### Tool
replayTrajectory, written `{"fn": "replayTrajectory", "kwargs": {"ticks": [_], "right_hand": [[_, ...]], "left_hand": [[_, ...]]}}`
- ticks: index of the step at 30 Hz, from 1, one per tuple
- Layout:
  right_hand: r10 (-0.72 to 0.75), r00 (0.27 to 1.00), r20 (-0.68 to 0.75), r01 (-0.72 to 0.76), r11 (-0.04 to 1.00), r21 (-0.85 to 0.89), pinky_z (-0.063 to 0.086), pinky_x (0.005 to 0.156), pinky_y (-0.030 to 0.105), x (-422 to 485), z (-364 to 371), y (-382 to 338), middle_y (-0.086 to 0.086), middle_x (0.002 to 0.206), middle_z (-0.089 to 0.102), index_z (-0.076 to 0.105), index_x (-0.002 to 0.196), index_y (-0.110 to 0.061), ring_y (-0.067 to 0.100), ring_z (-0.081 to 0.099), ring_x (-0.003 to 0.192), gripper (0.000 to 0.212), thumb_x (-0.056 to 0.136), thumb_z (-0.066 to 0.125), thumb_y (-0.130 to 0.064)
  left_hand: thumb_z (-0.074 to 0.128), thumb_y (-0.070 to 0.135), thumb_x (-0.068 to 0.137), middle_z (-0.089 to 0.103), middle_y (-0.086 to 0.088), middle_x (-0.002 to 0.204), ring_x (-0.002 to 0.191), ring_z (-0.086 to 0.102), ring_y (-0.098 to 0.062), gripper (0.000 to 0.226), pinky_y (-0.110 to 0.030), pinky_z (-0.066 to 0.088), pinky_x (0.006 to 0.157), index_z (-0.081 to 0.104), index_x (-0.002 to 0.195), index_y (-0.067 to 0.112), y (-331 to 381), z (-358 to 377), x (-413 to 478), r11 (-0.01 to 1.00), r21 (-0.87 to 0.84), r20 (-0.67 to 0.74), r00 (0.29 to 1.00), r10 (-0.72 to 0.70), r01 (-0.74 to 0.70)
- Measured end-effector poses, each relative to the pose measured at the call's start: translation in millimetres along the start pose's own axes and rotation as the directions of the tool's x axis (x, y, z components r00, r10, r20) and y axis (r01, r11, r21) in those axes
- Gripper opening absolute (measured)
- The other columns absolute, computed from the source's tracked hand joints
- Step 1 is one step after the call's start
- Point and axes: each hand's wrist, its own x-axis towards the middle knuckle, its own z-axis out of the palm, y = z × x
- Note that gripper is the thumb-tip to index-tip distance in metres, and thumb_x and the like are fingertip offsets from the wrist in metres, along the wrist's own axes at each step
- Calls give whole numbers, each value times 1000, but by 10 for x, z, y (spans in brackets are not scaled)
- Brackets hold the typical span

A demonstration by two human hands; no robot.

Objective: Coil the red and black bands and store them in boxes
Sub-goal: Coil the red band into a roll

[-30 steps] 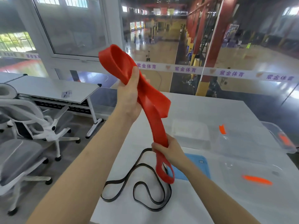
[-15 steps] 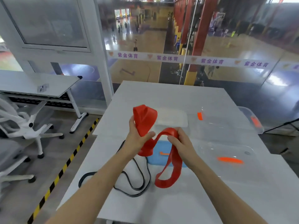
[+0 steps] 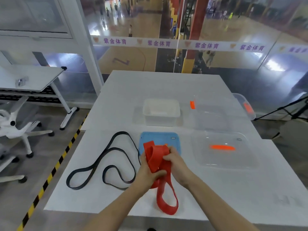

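White table (image 3: 166, 84) against glass overlooking a sports hall (image 3: 233, 27).

Soft, blurry daylight; wide-angle edge distortion

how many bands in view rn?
2. The red band is gripped by the left hand and right hand; the black band lies loose on the table, left of them.

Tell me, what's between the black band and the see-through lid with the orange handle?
The blue lid lies there, and at its near edge the left hand and the right hand grip the red band. The head view shows it.
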Motion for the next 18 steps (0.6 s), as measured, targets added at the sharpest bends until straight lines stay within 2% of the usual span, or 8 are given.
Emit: {"fn": "replayTrajectory", "kwargs": {"ticks": [2,5,8,11,14,18], "right_hand": [[6,999,53,-1,995,-103,55,97,32,-39,-55,29,9,123,69,60,128,-27,15,69,109,44,90,51,-8],[-5,997,76,23,969,-245,57,102,35,-88,-128,29,4,123,72,59,135,-42,17,70,114,59,96,49,2],[-10,998,62,27,958,-285,60,98,35,-108,-195,37,7,121,74,63,132,-30,20,73,111,46,99,54,1],[-14,999,-40,2,953,-303,62,96,41,-91,-267,116,10,108,79,76,112,-16,31,75,105,25,98,62,-2],[-16,993,-118,-23,944,-329,63,93,44,-65,-301,162,2,100,80,80,100,-22,28,78,96,26,96,63,-3],[-21,983,-181,-20,974,-225,64,92,41,-35,-306,135,3,102,82,81,105,-21,26,77,102,29,99,60,-1]], "left_hand": [[87,16,77,64,6,120,103,70,-7,88,-29,60,85,29,143,30,-44,17,18,998,-64,-35,999,-30,27],[89,24,78,67,3,122,106,70,-7,76,-28,59,85,39,135,31,-65,35,40,989,-136,-84,995,-62,51],[90,30,76,66,2,123,108,69,-9,79,-24,58,81,39,136,30,-81,54,44,982,-180,-95,992,-80,62],[88,34,70,64,0,124,109,68,-12,86,-25,58,79,35,138,27,-104,45,65,976,-199,-84,991,-106,88],[88,25,77,62,0,125,109,67,-10,87,-21,57,73,28,140,30,-121,22,79,987,-137,-74,993,-94,84],[85,18,82,61,1,124,92,67,2,86,-15,54,70,23,140,34,-184,-29,77,999,-30,-94,995,-41,39]]}}
